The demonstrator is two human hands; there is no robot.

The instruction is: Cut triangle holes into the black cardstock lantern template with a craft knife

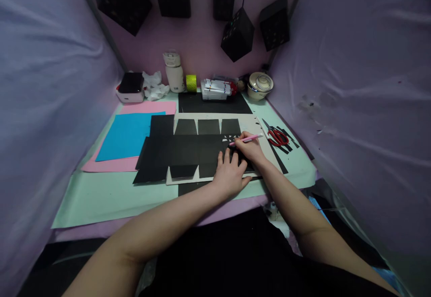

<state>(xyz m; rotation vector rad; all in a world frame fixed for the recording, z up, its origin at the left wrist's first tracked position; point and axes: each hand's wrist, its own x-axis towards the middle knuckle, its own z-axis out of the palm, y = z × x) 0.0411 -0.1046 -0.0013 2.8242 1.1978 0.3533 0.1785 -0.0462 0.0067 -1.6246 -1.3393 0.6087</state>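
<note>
A black card sheet (pixel 185 148), cut with flaps along its long edges like an unfolded box, lies flat on a pale board (pixel 262 128). My right hand (pixel 249 146) is closed around a slim pink craft knife (pixel 251 138), its tip end low against the card and too small to make out. Small pale cut-out shapes (pixel 230 138) show just beyond the fingers. My left hand (pixel 230 171) lies spread on the card's near right part, fingertips close to the knife's tip. Both hands hide some of that end of the card.
Red-handled scissors (pixel 278 137) lie at right among black strips (pixel 292 137). Blue (pixel 123 135) and pink sheets (pixel 111 164) are at left. Behind stand a white bottle (pixel 174 74), yellow tape roll (pixel 191 83), pen packs (pixel 217 89) and lidded bowl (pixel 260 86). Black boxes (pixel 238 34) hang above.
</note>
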